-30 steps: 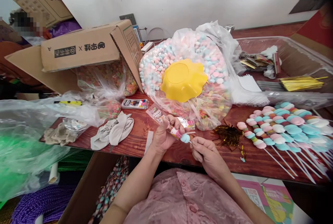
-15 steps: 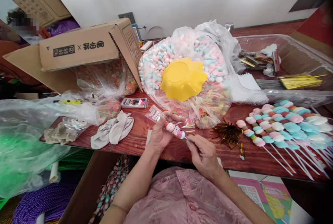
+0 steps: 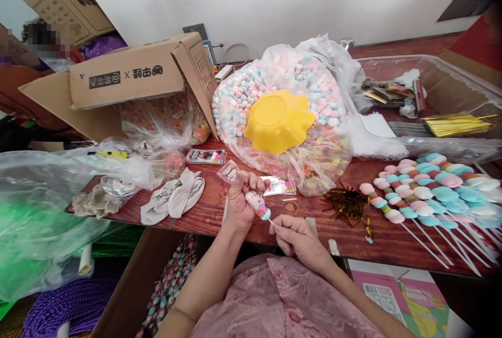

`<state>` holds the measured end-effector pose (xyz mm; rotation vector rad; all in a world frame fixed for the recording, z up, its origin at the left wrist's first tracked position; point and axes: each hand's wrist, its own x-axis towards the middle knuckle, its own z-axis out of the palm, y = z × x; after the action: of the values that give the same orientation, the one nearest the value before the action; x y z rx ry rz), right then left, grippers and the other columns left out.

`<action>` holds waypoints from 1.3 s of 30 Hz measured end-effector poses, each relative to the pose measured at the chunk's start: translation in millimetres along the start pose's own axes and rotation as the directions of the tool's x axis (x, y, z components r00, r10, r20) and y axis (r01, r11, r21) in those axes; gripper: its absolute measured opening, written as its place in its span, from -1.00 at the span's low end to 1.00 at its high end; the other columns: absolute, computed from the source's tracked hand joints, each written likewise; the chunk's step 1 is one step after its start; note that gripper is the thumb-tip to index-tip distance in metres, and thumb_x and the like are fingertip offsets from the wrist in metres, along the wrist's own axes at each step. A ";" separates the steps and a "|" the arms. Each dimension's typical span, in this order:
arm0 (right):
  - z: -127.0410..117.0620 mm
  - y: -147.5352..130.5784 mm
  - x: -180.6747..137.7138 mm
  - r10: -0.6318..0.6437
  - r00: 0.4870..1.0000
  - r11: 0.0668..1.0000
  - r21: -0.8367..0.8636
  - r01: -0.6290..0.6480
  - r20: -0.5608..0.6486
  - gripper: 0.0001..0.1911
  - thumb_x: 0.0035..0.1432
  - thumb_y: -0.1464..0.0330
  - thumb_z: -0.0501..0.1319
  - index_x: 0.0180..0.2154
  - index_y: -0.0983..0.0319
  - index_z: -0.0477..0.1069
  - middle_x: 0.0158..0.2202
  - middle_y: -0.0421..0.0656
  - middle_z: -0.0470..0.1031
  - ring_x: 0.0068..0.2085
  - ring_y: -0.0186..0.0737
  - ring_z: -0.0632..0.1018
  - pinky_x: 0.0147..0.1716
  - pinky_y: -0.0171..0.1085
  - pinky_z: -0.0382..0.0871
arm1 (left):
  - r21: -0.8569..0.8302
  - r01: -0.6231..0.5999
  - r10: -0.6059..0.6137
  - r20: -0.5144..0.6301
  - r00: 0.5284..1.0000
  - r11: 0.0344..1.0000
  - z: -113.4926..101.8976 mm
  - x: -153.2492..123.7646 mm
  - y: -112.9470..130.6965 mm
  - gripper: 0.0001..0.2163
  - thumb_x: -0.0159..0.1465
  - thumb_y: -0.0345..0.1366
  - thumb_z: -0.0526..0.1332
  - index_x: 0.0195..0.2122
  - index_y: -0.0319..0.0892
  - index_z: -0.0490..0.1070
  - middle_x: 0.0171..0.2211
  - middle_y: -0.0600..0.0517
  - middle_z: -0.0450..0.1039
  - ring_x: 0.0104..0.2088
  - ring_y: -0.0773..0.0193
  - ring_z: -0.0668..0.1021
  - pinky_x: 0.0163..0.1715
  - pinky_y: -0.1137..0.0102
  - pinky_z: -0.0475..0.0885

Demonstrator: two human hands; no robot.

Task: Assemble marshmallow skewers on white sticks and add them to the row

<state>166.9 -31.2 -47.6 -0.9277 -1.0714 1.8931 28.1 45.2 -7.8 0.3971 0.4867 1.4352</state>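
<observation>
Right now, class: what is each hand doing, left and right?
Left hand: closed around the clear bag holding the marshmallow skewer.
Right hand: fingers pinched shut on the skewer's white stick.

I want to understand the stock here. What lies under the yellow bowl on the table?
The yellow bowl sits upside down on a big clear bag full of pink, blue and white candies. What is under the bowl itself is hidden.

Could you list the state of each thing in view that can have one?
Candy skewer: partly in its clear sleeve, held by both hands.
Left hand: gripping the sleeve.
Right hand: pinching the stick.
Cardboard box: tipped, flaps open.
Yellow bowl: upside down on candy bag.
</observation>
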 end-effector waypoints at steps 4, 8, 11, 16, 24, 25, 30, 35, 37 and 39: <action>2.7 -3.3 -4.9 -0.001 1.000 1.000 0.027 0.001 -0.004 -0.62 0.12 0.04 0.21 -0.38 0.24 0.35 -0.74 -0.40 0.10 -0.68 -0.47 0.01 -0.67 -0.37 -0.15 | 0.003 -0.029 0.029 0.019 0.999 1.000 -4.0 2.4 10.1 -0.52 0.07 -0.12 0.46 -0.61 -0.18 0.12 -0.64 0.22 0.19 -0.59 0.45 0.36 -0.33 0.43 0.43; 5.6 -4.6 -13.3 -0.144 0.983 0.950 -0.294 0.105 -0.112 -0.65 0.27 0.12 0.11 -0.42 0.24 0.34 -0.67 -0.35 0.15 -0.61 -0.44 0.12 -0.60 -0.37 -0.02 | 0.049 -0.097 0.096 0.021 0.995 0.994 -6.8 2.6 15.9 -0.48 0.05 -0.11 0.46 -0.61 -0.18 0.07 -0.65 0.23 0.17 -0.60 0.48 0.35 -0.37 0.46 0.41; 8.2 -2.0 -13.3 -0.301 0.939 0.854 -0.485 0.188 -0.166 -0.67 0.32 0.19 0.05 -0.44 0.23 0.33 -0.65 -0.33 0.18 -0.59 -0.42 0.20 -0.56 -0.37 0.07 | 0.133 -0.089 0.082 0.057 0.995 0.987 -4.5 -2.4 9.2 -0.48 0.03 -0.09 0.47 -0.60 -0.18 0.07 -0.65 0.23 0.21 -0.61 0.46 0.37 -0.37 0.43 0.42; 9.2 3.4 -2.1 -0.484 0.860 0.693 -0.670 0.266 -0.159 -0.72 0.32 0.29 0.04 -0.44 0.21 0.30 -0.64 -0.34 0.15 -0.61 -0.42 0.19 -0.57 -0.36 0.06 | 0.217 -0.057 0.027 0.136 0.990 0.974 2.3 -14.9 -12.7 -0.56 0.13 -0.14 0.41 -0.56 -0.17 0.12 -0.63 0.22 0.26 -0.63 0.44 0.40 -0.34 0.39 0.44; -1.4 -0.2 5.2 -0.427 0.888 0.735 -0.638 0.231 -0.170 -0.73 0.30 0.28 0.08 -0.44 0.21 0.34 -0.56 -0.27 0.30 -0.51 -0.37 0.32 -0.47 -0.37 0.19 | 0.167 0.026 -0.036 0.059 0.998 0.986 -0.5 -13.8 -17.4 -0.58 0.11 -0.14 0.43 -0.52 -0.16 0.14 -0.61 0.22 0.26 -0.61 0.46 0.39 -0.38 0.43 0.43; -2.4 -0.4 4.2 -0.410 0.897 0.739 -0.636 0.222 -0.163 -0.75 0.30 0.28 0.08 -0.42 0.22 0.36 -0.55 -0.27 0.31 -0.50 -0.37 0.33 -0.47 -0.38 0.19 | 0.154 0.016 -0.022 0.036 0.999 0.988 -0.8 -12.7 -16.0 -0.57 0.10 -0.14 0.43 -0.53 -0.17 0.13 -0.61 0.22 0.25 -0.61 0.46 0.39 -0.39 0.44 0.42; -0.8 3.5 5.4 -0.479 0.866 0.687 -0.676 0.265 -0.147 -0.69 0.28 0.30 0.09 -0.52 0.22 0.31 -0.60 -0.29 0.21 -0.54 -0.39 0.24 -0.51 -0.36 0.13 | 0.120 0.079 -0.085 0.045 0.995 0.990 4.5 -10.5 -23.3 -0.49 0.07 -0.14 0.45 -0.55 -0.16 0.03 -0.69 0.28 0.10 -0.73 0.54 0.17 -0.54 0.48 0.32; -10.9 -11.6 11.6 -0.551 0.804 0.667 -0.697 0.264 -0.222 -0.72 0.28 0.27 0.09 -0.44 0.22 0.40 -0.57 -0.25 0.31 -0.53 -0.35 0.30 -0.50 -0.34 0.18 | 0.311 0.103 -0.120 0.035 0.992 0.945 -3.2 -21.4 -37.4 -0.61 0.04 -0.06 0.45 -0.42 -0.16 0.27 -0.52 0.17 0.34 -0.52 0.43 0.41 -0.33 0.41 0.41; -23.7 -24.0 10.0 -0.617 0.761 0.584 -0.764 0.274 -0.199 -0.74 0.29 0.29 0.09 -0.40 0.21 0.44 -0.53 -0.21 0.41 -0.50 -0.31 0.37 -0.46 -0.32 0.24 | 0.530 0.148 -0.221 0.077 0.972 0.835 -7.4 -36.0 -29.3 -0.66 0.05 -0.11 0.45 -0.28 -0.17 0.41 -0.39 0.07 0.46 -0.39 0.34 0.49 -0.25 0.39 0.42; -39.3 -35.6 6.0 -0.681 0.719 0.471 -0.835 0.285 -0.139 -0.77 0.29 0.32 0.09 -0.36 0.20 0.46 -0.48 -0.18 0.49 -0.47 -0.28 0.44 -0.41 -0.30 0.29 | 0.798 0.074 -0.336 0.165 0.927 0.599 -4.1 -52.4 -8.4 -0.70 0.09 -0.22 0.43 -0.17 -0.15 0.49 -0.30 -0.01 0.51 -0.28 0.24 0.52 -0.22 0.37 0.42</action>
<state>207.0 0.6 -32.1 -1.2484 -1.6558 0.5824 29.3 -7.9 -11.5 1.2157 0.8767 0.8282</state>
